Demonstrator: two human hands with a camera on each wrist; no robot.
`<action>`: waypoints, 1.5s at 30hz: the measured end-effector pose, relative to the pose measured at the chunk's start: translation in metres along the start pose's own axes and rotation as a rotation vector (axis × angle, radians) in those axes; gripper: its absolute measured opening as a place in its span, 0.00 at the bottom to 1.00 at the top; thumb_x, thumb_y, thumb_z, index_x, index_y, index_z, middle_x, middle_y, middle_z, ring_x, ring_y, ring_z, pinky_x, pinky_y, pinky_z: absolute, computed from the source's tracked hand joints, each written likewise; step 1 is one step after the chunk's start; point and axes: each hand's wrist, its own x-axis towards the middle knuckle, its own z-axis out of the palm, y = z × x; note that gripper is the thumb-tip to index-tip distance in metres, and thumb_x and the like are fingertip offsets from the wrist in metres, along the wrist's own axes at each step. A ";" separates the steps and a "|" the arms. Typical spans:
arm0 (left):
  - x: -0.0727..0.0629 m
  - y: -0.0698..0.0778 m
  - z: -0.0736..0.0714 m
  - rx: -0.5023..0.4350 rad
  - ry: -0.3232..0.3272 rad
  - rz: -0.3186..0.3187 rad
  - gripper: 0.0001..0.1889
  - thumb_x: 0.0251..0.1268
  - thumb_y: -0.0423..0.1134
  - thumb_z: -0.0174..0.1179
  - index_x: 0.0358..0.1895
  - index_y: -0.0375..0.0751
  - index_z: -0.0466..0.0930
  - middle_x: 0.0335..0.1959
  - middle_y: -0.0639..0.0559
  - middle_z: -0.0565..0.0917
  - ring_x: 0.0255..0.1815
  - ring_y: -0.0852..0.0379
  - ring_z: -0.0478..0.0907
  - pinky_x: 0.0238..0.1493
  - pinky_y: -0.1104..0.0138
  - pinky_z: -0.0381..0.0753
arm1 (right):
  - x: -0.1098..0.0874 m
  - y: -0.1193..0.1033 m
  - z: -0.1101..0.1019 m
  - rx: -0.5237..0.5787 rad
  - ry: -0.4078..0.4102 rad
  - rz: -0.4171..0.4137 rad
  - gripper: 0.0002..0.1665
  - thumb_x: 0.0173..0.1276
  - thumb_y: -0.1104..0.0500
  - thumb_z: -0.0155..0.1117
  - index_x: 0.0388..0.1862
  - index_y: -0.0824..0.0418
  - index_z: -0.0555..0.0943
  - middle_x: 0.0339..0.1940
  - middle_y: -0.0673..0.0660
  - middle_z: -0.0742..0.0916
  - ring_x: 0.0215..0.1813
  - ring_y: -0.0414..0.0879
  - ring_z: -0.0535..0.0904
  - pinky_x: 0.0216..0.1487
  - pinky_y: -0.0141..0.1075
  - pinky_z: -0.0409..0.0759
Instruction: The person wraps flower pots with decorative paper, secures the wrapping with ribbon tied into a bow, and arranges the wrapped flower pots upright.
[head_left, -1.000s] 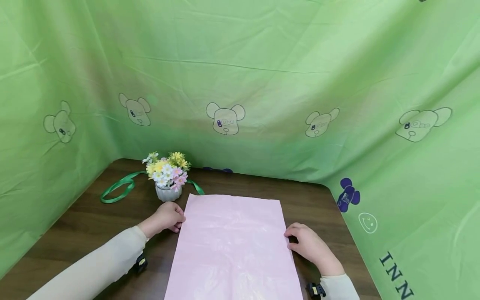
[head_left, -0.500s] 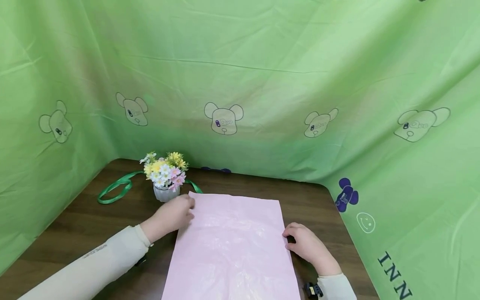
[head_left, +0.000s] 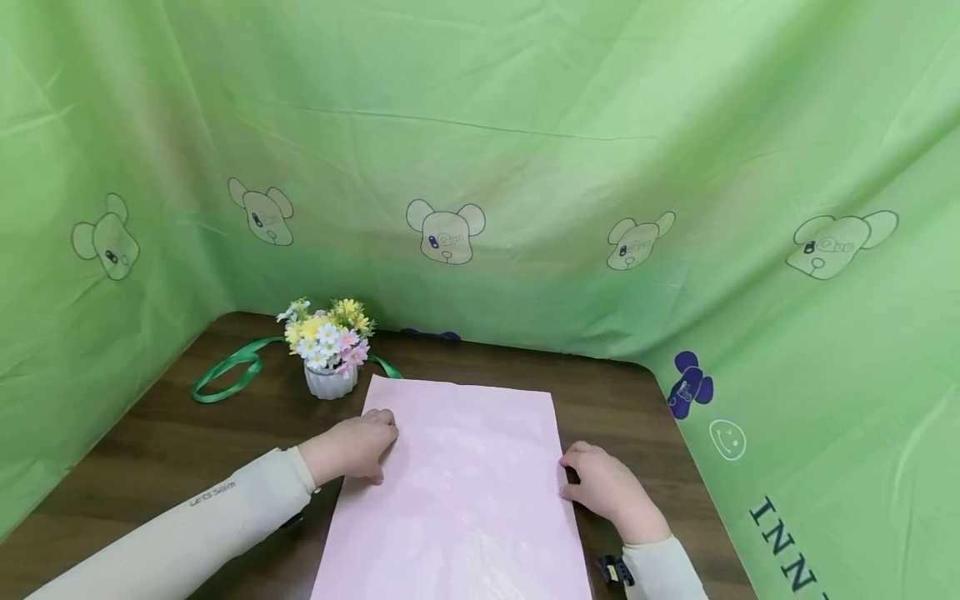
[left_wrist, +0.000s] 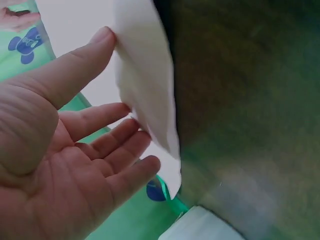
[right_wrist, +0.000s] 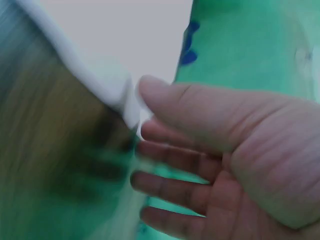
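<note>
A glossy pink paper sheet (head_left: pixel 465 483) lies on the brown wooden table, its near end running out of the head view. My left hand (head_left: pixel 356 447) is over the sheet's left edge. In the left wrist view, that hand's thumb and fingertips touch the lifted, curving edge of the paper (left_wrist: pixel 145 75), spread well apart from each other. At the right edge, my right hand (head_left: pixel 609 490) touches the sheet with thumb and fingertips, a gap showing between them. The right wrist view is blurred; there the paper's edge (right_wrist: pixel 120 85) bends beside the thumb tip.
A white ribbed pot (head_left: pixel 331 382) with yellow, white and pink flowers (head_left: pixel 327 335) stands beyond the left hand. Behind it a green ribbon (head_left: pixel 228 375) trails in a loop. Green cloth (head_left: pixel 525 167) with bear-head drawings encloses the table (head_left: pixel 180 433) at the back and sides.
My left hand has moved right, from beside the sheet's left edge to over it. The sheet has shifted slightly left in view. The right hand keeps its place at the right edge.
</note>
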 end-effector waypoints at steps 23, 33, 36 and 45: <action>-0.004 -0.016 0.010 -0.172 -0.043 0.070 0.34 0.56 0.44 0.77 0.64 0.32 0.77 0.67 0.45 0.72 0.71 0.48 0.66 0.71 0.56 0.71 | 0.013 0.001 0.012 0.192 -0.108 -0.144 0.33 0.56 0.63 0.80 0.60 0.73 0.81 0.65 0.60 0.80 0.66 0.56 0.77 0.67 0.52 0.75; -0.011 -0.028 0.020 -0.304 -0.020 0.067 0.34 0.61 0.42 0.73 0.68 0.33 0.75 0.72 0.43 0.70 0.75 0.44 0.65 0.72 0.50 0.69 | 0.016 -0.008 0.013 0.210 -0.085 -0.086 0.33 0.52 0.64 0.82 0.58 0.72 0.82 0.63 0.59 0.82 0.66 0.56 0.78 0.66 0.52 0.75; -0.017 -0.031 0.021 -0.325 -0.014 0.045 0.34 0.61 0.41 0.73 0.69 0.32 0.74 0.73 0.42 0.69 0.76 0.43 0.64 0.72 0.49 0.68 | 0.018 -0.009 0.015 0.205 -0.071 -0.085 0.33 0.53 0.62 0.82 0.57 0.71 0.83 0.62 0.59 0.82 0.65 0.56 0.78 0.66 0.51 0.76; -0.020 -0.026 0.018 -0.306 0.011 0.023 0.33 0.60 0.41 0.74 0.68 0.32 0.76 0.72 0.43 0.71 0.75 0.43 0.66 0.72 0.50 0.70 | 0.012 0.008 0.015 0.198 -0.044 -0.021 0.24 0.57 0.61 0.80 0.53 0.67 0.86 0.59 0.54 0.85 0.65 0.54 0.79 0.65 0.51 0.77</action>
